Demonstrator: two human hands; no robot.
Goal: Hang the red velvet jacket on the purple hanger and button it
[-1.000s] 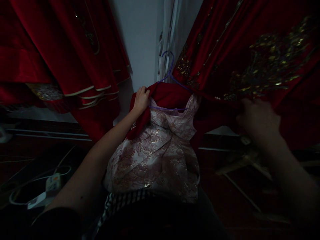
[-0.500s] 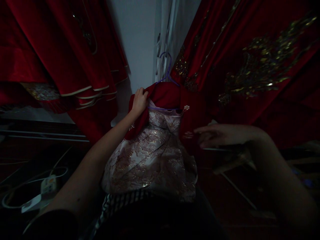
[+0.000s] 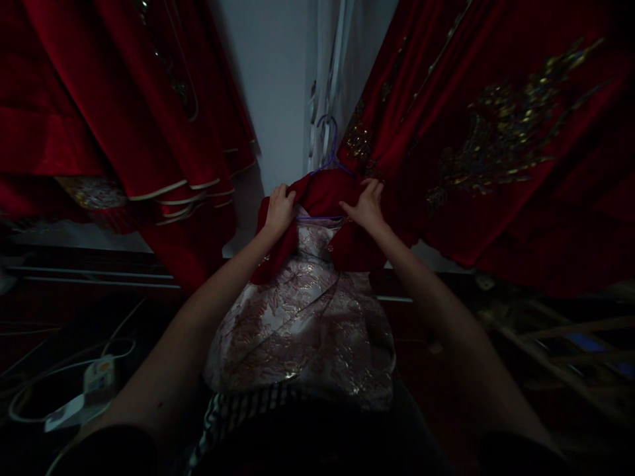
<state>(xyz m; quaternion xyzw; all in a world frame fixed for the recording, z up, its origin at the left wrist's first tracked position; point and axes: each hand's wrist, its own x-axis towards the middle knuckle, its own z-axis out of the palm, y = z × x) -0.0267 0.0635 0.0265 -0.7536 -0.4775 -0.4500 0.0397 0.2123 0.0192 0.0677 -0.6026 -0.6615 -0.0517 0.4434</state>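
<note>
A small pink and silver brocade dress [image 3: 307, 304] with a shiny floral pattern lies across my lap on a purple hanger [image 3: 333, 142]. Over its top sits a red jacket [image 3: 360, 248] with small pale flower-shaped ornaments on its front. My left hand [image 3: 280, 210] pinches the jacket's left shoulder, fingers bent over the cloth. On the opposite shoulder rests my right hand [image 3: 366, 203], its thumb stretched apart from the fingers and touching the red cloth. Much of the hanger is hidden under the garments.
Large red garments with gold trim [image 3: 163, 132] hang at left, and a red one with gold sequins [image 3: 516, 139] hangs at right. White door panels [image 3: 282, 86] stand behind. A power strip with white cables [image 3: 99, 377] lies at lower left; slatted wood [image 3: 560, 357] is at right.
My right hand has come in from the right onto the jacket's right shoulder. The jacket's right front has shifted inward over the dress. My left hand keeps its hold.
</note>
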